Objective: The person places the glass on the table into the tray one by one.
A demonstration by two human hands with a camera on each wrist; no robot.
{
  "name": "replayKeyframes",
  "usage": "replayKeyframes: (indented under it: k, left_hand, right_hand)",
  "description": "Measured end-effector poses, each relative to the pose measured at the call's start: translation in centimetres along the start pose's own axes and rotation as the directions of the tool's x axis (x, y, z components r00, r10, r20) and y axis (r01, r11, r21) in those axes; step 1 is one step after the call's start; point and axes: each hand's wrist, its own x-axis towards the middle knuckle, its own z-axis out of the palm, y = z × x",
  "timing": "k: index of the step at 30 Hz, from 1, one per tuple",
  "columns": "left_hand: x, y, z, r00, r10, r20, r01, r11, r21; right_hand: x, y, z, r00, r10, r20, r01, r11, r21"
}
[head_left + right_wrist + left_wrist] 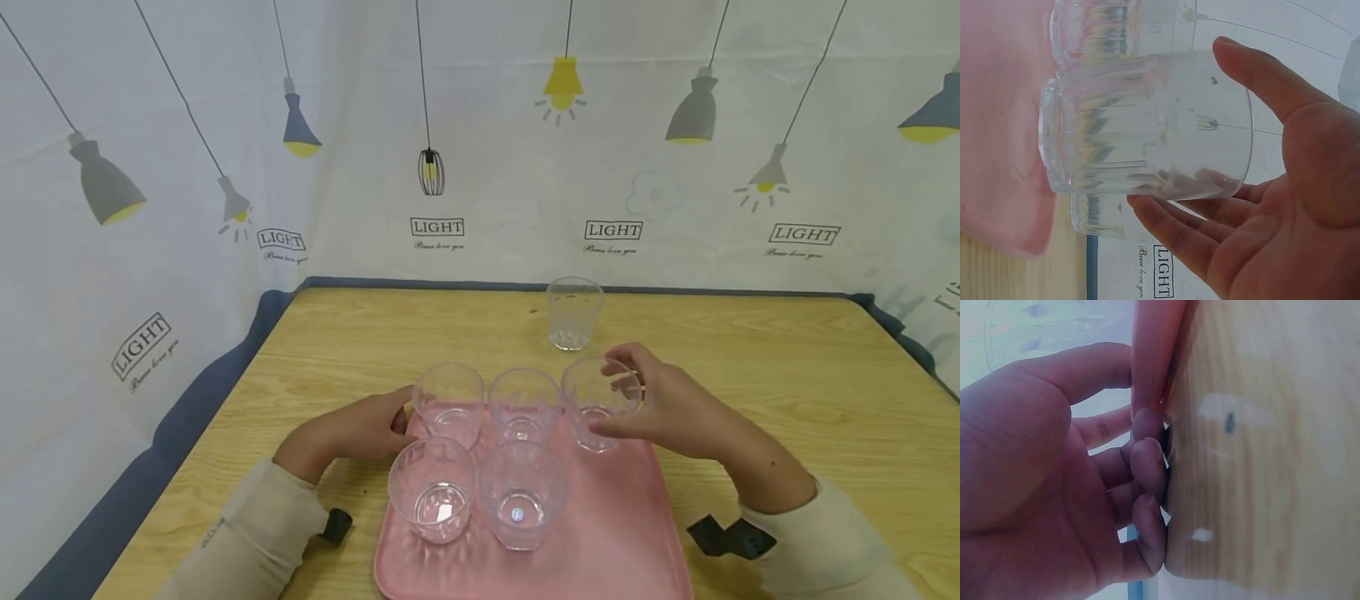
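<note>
At the far left, the left grip [358, 429], a bare hand, rests with thumb and loosely bent fingers apart at the rear left corner of the pink tray [607, 525]; whether it touches a cup I cannot tell. Its fingertips lie low at the tray's edge, by the wood-grain worktop [292, 358].

Nearer the person than this grip and to its right, the front left cup [431, 492] stands on the tray. The rear left cup [448, 404] is just right of the same grip. Farther right of it are the front right cup [522, 500] and the rear middle cup [524, 404], between the two hands.

Beyond the right grip and to its left, the far cup [573, 317] stands upright on the worktop, off the tray. The right grip [667, 408] holds the rear right cup [588, 400] by its side, thumb on the near side, fingers behind. That clear cup is upright over the tray, just beside the rear middle cup.
</note>
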Motion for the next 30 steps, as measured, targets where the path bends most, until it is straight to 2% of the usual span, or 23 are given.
replayKeyframes:
  k: [12,21,30]
  left_hand:
    - [-0.07,0.07,-0.10,1.000,0.011,0.005,-0.011,1.000,-0.004]
    - [-0.05,-0.01,-0.08,1.000,0.015,0.006,-0.015,1.000,-0.007]
    - [-0.03,0.03,-0.03,1.000,0.012,0.005,-0.012,1.000,0.008]
  right_hand:
    - [0.09,0.44,-0.32,0.999,-0.032,0.014,0.032,0.999,-0.028]
    - [0.06,0.58,-0.34,0.999,-0.032,0.035,0.032,0.999,0.006]
    - [-0.21,0.48,-0.37,0.995,-0.028,0.099,0.021,0.998,0.066]
